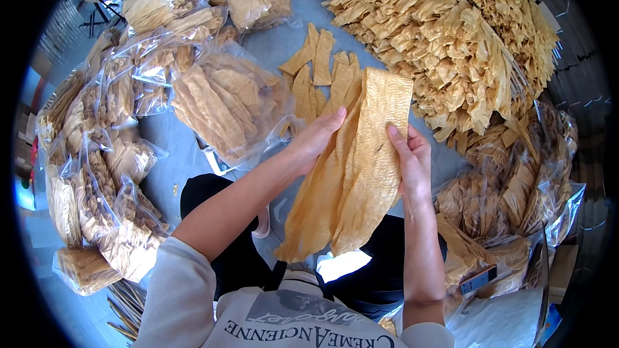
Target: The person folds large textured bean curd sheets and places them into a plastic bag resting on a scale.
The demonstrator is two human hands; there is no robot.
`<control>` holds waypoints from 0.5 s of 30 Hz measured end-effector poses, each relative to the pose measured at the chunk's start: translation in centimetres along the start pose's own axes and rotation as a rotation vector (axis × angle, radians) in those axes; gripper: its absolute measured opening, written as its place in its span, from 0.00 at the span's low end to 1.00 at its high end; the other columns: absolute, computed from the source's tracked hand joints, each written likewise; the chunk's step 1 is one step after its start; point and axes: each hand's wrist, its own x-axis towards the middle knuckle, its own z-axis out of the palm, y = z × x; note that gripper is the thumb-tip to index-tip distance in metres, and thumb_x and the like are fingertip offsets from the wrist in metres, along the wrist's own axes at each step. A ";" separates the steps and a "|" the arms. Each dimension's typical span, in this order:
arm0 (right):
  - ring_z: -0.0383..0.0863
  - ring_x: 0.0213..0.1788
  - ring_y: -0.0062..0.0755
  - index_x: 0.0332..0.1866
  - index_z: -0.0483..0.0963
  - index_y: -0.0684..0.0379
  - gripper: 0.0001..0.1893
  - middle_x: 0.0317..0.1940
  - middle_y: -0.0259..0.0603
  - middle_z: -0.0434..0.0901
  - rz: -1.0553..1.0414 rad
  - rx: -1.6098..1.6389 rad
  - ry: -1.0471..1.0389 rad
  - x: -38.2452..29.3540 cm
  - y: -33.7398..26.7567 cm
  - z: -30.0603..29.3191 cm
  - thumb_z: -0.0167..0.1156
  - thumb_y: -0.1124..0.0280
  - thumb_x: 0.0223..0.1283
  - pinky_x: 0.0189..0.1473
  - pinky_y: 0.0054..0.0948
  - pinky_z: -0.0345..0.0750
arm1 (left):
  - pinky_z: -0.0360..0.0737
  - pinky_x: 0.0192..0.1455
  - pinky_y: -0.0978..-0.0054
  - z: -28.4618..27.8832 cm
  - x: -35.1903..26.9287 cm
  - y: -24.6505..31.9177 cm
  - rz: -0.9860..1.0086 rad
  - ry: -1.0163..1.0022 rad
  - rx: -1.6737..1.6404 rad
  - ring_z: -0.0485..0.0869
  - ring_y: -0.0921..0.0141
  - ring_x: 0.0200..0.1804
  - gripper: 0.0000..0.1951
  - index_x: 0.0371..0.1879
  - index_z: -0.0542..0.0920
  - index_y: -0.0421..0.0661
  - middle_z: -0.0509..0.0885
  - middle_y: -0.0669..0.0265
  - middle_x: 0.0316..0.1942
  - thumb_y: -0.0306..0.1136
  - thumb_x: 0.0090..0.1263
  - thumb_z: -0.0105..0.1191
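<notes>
A long, wavy bundle of dried yellow sheets (367,154), which look like tofu skin, hangs over my lap. My left hand (321,140) grips its left side with the thumb on top. On the right, my right hand (413,159) pinches the edge of the front strip, thumb on the near face and fingers behind. Beyond the bundle, several short loose pieces (323,55) lie on the grey surface (290,9). A clear plastic bag of sheets (227,101) sits left of my left hand, partly over a white scale (214,160).
A tall heap of sheets (425,34) fills the far right. Filled clear bags (106,164) line the left side; more bagged sheets (508,188) stand on the right. Thin sticks (125,309) lie at lower left. A phone-like device (478,280) rests at lower right.
</notes>
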 end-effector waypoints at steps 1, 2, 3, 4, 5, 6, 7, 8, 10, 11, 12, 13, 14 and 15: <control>0.80 0.38 0.23 0.48 0.74 0.69 0.14 0.40 0.44 0.81 -0.017 -0.011 -0.009 0.0 -0.1 0.1 0.57 0.71 0.62 0.41 0.22 0.77 | 0.76 0.54 0.71 -0.2 0.2 -0.2 0.009 0.000 -0.001 0.77 0.70 0.53 0.24 0.56 0.71 0.43 0.77 0.62 0.52 0.50 0.73 0.37; 0.80 0.38 0.23 0.48 0.73 0.69 0.14 0.40 0.44 0.81 -0.018 -0.025 -0.018 0.0 -0.2 0.1 0.57 0.71 0.62 0.41 0.22 0.77 | 0.76 0.53 0.72 -0.4 0.4 -0.3 0.018 -0.001 -0.001 0.77 0.70 0.52 0.24 0.56 0.70 0.43 0.77 0.62 0.52 0.50 0.74 0.37; 0.80 0.38 0.24 0.48 0.73 0.69 0.14 0.40 0.44 0.81 -0.020 -0.040 -0.027 0.0 -0.3 -0.1 0.57 0.71 0.62 0.41 0.22 0.77 | 0.76 0.54 0.72 -0.4 0.4 -0.2 0.018 0.006 0.015 0.77 0.71 0.53 0.24 0.56 0.70 0.43 0.77 0.62 0.52 0.50 0.74 0.37; 0.80 0.38 0.24 0.48 0.73 0.69 0.14 0.40 0.44 0.81 -0.022 -0.055 -0.036 0.0 -0.4 -0.2 0.57 0.71 0.62 0.42 0.23 0.77 | 0.75 0.54 0.72 -0.4 0.4 -0.2 0.017 0.013 0.031 0.77 0.71 0.53 0.24 0.56 0.70 0.42 0.77 0.62 0.52 0.49 0.74 0.36; 0.80 0.38 0.24 0.48 0.74 0.69 0.13 0.40 0.44 0.81 -0.023 -0.069 -0.037 0.0 -0.4 -0.4 0.57 0.71 0.62 0.42 0.23 0.77 | 0.75 0.55 0.72 -0.4 0.4 -0.1 0.017 0.021 0.047 0.76 0.71 0.54 0.24 0.56 0.70 0.42 0.77 0.62 0.52 0.49 0.74 0.36; 0.80 0.38 0.24 0.48 0.74 0.68 0.13 0.40 0.45 0.81 -0.026 -0.082 -0.041 0.1 -0.5 -0.5 0.57 0.71 0.62 0.41 0.23 0.77 | 0.74 0.56 0.72 -0.7 0.6 -0.2 0.051 0.030 0.100 0.76 0.72 0.54 0.24 0.56 0.70 0.42 0.77 0.62 0.52 0.49 0.74 0.36; 0.80 0.38 0.24 0.48 0.74 0.68 0.13 0.40 0.45 0.81 -0.028 -0.095 -0.044 0.2 -0.5 -0.6 0.57 0.72 0.62 0.41 0.23 0.77 | 0.74 0.56 0.72 -1.2 1.0 -0.6 0.085 0.039 0.154 0.75 0.72 0.55 0.23 0.56 0.70 0.42 0.77 0.63 0.52 0.49 0.74 0.36; 0.80 0.38 0.24 0.48 0.74 0.68 0.13 0.40 0.45 0.81 -0.014 -0.079 -0.055 0.2 -0.5 -0.7 0.57 0.72 0.62 0.41 0.23 0.77 | 0.73 0.57 0.72 -1.7 1.3 -0.9 0.119 0.049 0.207 0.75 0.72 0.55 0.23 0.56 0.70 0.42 0.77 0.63 0.52 0.48 0.74 0.36; 0.80 0.39 0.24 0.47 0.74 0.67 0.13 0.40 0.44 0.81 0.017 -0.048 -0.073 0.3 -0.4 -1.0 0.57 0.72 0.61 0.41 0.23 0.77 | 0.72 0.56 0.74 -2.1 1.8 -1.2 0.187 0.053 0.252 0.74 0.74 0.54 0.22 0.54 0.71 0.42 0.77 0.65 0.50 0.48 0.75 0.37; 0.80 0.37 0.23 0.48 0.74 0.68 0.13 0.40 0.44 0.81 0.008 -0.047 -0.071 0.2 -0.3 -0.9 0.56 0.72 0.62 0.40 0.22 0.77 | 0.71 0.56 0.75 -2.3 2.0 -1.4 0.222 0.056 0.274 0.74 0.74 0.53 0.22 0.53 0.72 0.42 0.78 0.66 0.50 0.47 0.75 0.37; 0.80 0.36 0.22 0.48 0.73 0.68 0.13 0.39 0.43 0.81 -0.001 -0.046 -0.067 0.2 -0.1 -0.7 0.55 0.72 0.63 0.39 0.22 0.77 | 0.71 0.54 0.76 -2.3 2.0 -1.4 0.276 0.093 0.392 0.74 0.75 0.50 0.21 0.51 0.73 0.42 0.78 0.67 0.47 0.47 0.75 0.37; 0.80 0.35 0.21 0.49 0.73 0.68 0.13 0.39 0.42 0.81 -0.009 -0.044 -0.064 0.1 0.0 -0.6 0.55 0.72 0.63 0.38 0.21 0.77 | 0.71 0.52 0.76 -2.2 1.9 -1.3 0.330 0.130 0.510 0.74 0.75 0.48 0.20 0.49 0.73 0.42 0.78 0.68 0.45 0.46 0.75 0.37; 0.81 0.35 0.21 0.49 0.73 0.68 0.13 0.39 0.42 0.81 -0.006 -0.049 -0.070 0.1 -0.1 -0.6 0.55 0.72 0.63 0.38 0.21 0.78 | 0.71 0.50 0.77 -2.1 1.8 -1.3 0.383 0.167 0.627 0.74 0.76 0.45 0.19 0.48 0.74 0.41 0.79 0.68 0.42 0.45 0.75 0.37; 0.81 0.35 0.21 0.49 0.73 0.68 0.13 0.39 0.42 0.81 -0.001 -0.052 -0.080 0.0 -0.4 -0.4 0.55 0.71 0.63 0.38 0.21 0.78 | 0.70 0.47 0.74 -2.4 2.0 -1.3 0.457 0.186 0.714 0.73 0.74 0.42 0.19 0.45 0.73 0.41 0.77 0.66 0.37 0.45 0.76 0.36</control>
